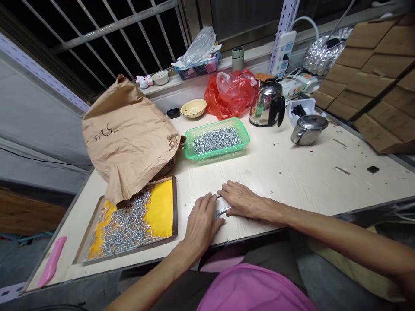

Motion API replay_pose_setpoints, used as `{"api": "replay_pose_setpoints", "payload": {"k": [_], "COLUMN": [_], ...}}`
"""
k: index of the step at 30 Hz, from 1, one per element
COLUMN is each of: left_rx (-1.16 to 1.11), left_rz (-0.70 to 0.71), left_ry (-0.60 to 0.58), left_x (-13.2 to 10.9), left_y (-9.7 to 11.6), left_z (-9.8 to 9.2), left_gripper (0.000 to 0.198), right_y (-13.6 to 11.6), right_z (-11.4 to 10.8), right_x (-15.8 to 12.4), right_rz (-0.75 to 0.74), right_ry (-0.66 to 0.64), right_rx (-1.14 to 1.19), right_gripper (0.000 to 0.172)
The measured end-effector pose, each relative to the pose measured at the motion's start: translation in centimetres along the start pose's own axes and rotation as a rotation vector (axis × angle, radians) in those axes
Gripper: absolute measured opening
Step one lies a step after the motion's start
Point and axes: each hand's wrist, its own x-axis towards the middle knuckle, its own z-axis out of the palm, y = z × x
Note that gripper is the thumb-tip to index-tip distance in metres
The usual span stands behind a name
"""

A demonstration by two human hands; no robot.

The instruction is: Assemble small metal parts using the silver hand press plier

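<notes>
Between my two hands, near the table's front edge, lies a flat silvery metal piece (222,206) with a raised rim; my fingers cover most of it. My left hand (201,221) closes on its left side, fingers together and thumb toward me. From the right, my right hand (241,199) grips the other side with bent fingers. To the left of my left hand is a shallow tray (175,207) with a yellow lining, holding many small slim silvery metal parts (126,229). Beyond my hands stands a green plastic basket (216,153) with similar small parts in it.
A large brown paper bag (129,134) leans over the tray's back. Farther back are a cream bowl (193,108), a red plastic bag (223,97), a kettle (264,106) and a lidded metal cup (308,129). A pink-handled tool (52,261) lies at the left corner. Cardboard (372,82) stands right.
</notes>
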Motion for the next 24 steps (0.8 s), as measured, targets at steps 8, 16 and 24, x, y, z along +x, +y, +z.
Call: {"api": "replay_pose_setpoints", "payload": {"k": [8, 16, 24], "left_rx": [0.116, 0.112, 0.118], "left_rz": [0.091, 0.156, 0.092], "left_ry": [-0.139, -0.184, -0.16], "left_x": [1.9, 4.5, 5.8], "left_y": [-0.5, 0.6, 0.0], "left_z": [0.5, 0.5, 0.8], "left_gripper": [0.06, 0.031, 0.016], "right_y": [1.6, 1.6, 2.9], "right_z": [-0.6, -0.3, 1.2], "right_x": [-1.5, -1.1, 0.5], "right_rz": [0.031, 0.065, 0.048], "right_ry": [-0.004, -0.001, 0.048], "right_rx": [0.031, -0.016, -0.001], "right_gripper": [0.063, 0.029, 0.013]}}
